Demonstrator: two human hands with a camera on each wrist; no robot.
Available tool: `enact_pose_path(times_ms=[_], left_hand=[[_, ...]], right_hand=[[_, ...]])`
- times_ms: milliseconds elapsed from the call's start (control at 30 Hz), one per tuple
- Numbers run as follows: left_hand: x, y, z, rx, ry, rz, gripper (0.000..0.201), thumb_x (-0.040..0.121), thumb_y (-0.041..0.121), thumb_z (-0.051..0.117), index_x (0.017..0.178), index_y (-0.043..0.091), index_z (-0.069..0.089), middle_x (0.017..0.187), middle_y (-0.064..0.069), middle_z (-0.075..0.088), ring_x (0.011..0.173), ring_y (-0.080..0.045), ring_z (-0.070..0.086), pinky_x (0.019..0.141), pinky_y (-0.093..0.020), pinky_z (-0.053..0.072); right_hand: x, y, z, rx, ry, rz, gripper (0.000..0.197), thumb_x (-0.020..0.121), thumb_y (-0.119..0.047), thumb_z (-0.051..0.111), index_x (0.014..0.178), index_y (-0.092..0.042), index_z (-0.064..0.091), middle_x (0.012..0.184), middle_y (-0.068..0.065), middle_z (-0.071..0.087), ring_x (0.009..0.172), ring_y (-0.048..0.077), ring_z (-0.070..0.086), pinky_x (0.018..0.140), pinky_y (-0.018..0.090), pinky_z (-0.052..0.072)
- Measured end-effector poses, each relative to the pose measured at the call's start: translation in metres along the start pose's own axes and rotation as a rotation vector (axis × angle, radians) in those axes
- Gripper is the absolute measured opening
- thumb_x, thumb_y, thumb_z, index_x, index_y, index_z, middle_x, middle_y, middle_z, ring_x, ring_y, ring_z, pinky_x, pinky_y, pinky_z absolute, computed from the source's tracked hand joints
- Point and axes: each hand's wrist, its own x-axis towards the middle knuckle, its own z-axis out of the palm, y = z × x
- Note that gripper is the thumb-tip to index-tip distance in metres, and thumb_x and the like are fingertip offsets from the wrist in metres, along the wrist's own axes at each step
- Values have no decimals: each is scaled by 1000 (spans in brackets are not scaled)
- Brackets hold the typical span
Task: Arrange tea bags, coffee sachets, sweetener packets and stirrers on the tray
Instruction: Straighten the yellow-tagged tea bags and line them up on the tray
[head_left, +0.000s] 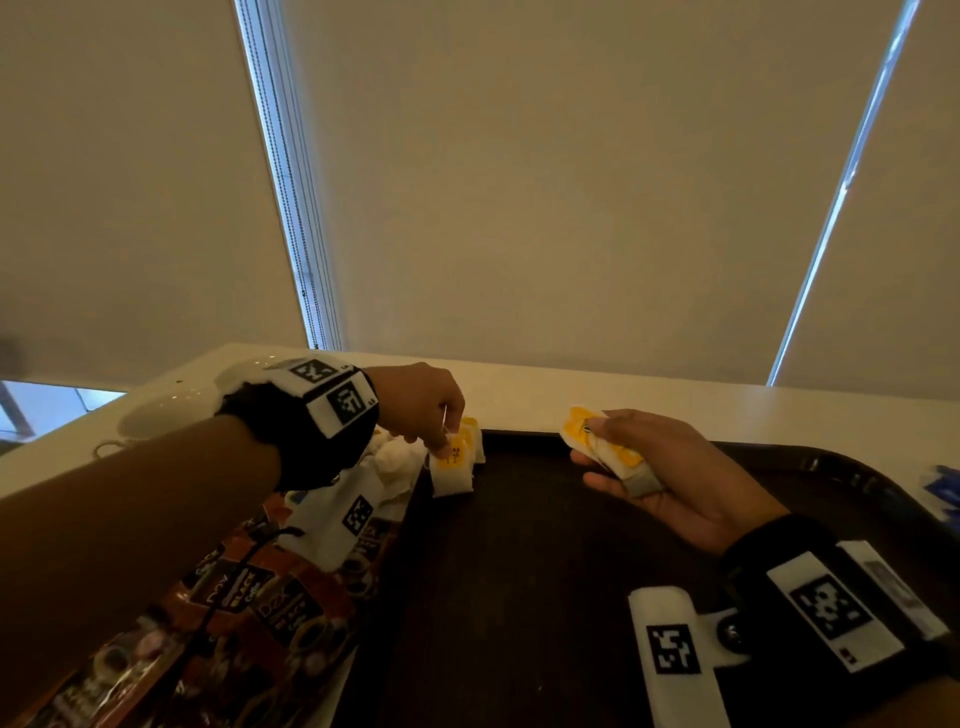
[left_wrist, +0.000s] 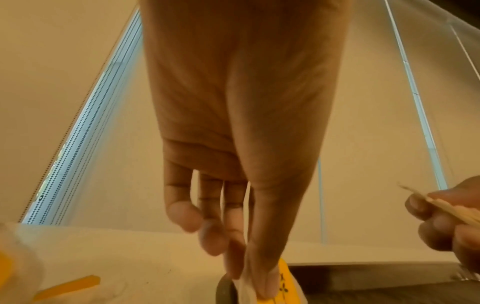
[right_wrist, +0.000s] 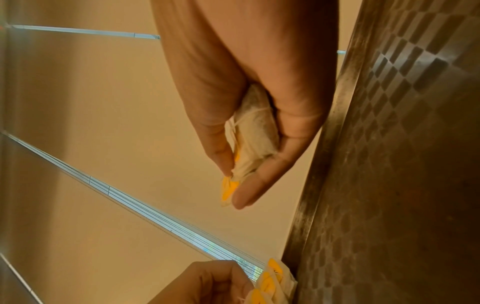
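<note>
Standing on edge at the tray's far left corner, a small row of tea bags (head_left: 453, 462) is being steadied by the left hand (head_left: 415, 400), whose thumb and fingertips are pinching the top of the nearest bag, seemingly to keep the row upright and tight against the rim while more are being added. Each bag is showing as a pale paper pouch with a yellow tag on its face; its string is too fine to follow. A second bunch, the held tea bags (head_left: 605, 451), is sitting in the right hand (head_left: 670, 478), thumb pressing them onto curled fingers above the tray's middle, probably waiting to join the row. Under both, the dark brown tray (head_left: 545, 597) is lying on a pale counter (head_left: 675, 402), its floor mostly bare, so the arranging looks barely begun. Just left of the tray, dark coffee sachets (head_left: 249, 608) are lying in a loose heap, not yet moved. A white cup (head_left: 156, 415) is standing on the counter farther left, and something blue (head_left: 943, 488) is peeking in at the right edge, too cut off to name.
</note>
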Motion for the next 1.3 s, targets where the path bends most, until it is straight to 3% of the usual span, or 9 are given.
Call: enact_pose_path(times_ms=[100,200,367,467,600,767,900,1133,1300], left_hand=[[2,1,5,38,60,42,26,81,26,73,100,14,62,79,12,50,83,-17,58,74,-27,45],[4,-2,8,72,122,40,29,80,28,72,105,17,60,86,11,52,89,-13,51,82,-28,43],[-1,13,3,-198,367,175,28,83,42,65,101,21,63,92,15,60,81,0,54,67,-15,40],[-7,42,2,-470,286,262,36,82,45,62,101,15,67,88,10,64,69,1,56,54,-14,43],[-4,60,5,-514,176,317,25,87,29,64,95,5,65,79,1,64,66,-6,60,54,-20,48],[-8,54,0,-616,231,252,26,88,21,63,98,-4,62,79,-7,68,61,-6,64,52,-18,51],[-21,33,-17,-619,293,174,16,86,19,65,90,3,65,75,-3,69,61,-5,63,53,-16,50],[-48,13,-23,-322,-238,74,9,86,17,66,79,10,65,63,7,64,56,-2,57,58,-20,47],[-40,9,-7,-151,-221,57,15,86,24,67,74,15,63,63,9,62,51,3,54,53,-15,46]], right_hand=[[0,1,0,-24,-10,-2,21,88,-9,59,108,-2,61,105,12,66,90,22,67,61,28,59],[-1,1,2,-56,-15,4,21,88,-10,60,108,-3,62,107,12,66,91,22,68,61,28,59],[0,0,4,-75,-12,5,25,88,-10,61,112,-4,60,105,12,66,84,18,68,59,28,59],[-1,0,5,-79,-31,3,25,88,-11,60,112,-4,61,104,11,66,82,16,69,59,27,58],[0,1,5,-13,-49,-4,27,88,-10,60,112,0,61,102,15,68,82,19,70,61,26,58],[-2,-1,4,46,-64,39,23,89,-15,59,108,-1,60,101,17,70,88,24,71,60,26,59],[-2,-2,3,34,4,62,18,89,-15,60,103,-3,61,99,17,68,71,16,72,51,20,55],[-4,-2,3,109,32,28,5,90,-9,48,90,-7,52,93,12,56,81,24,67,55,22,55],[-6,-1,8,100,34,24,9,90,0,41,94,-4,47,96,16,52,79,26,63,52,27,58]])
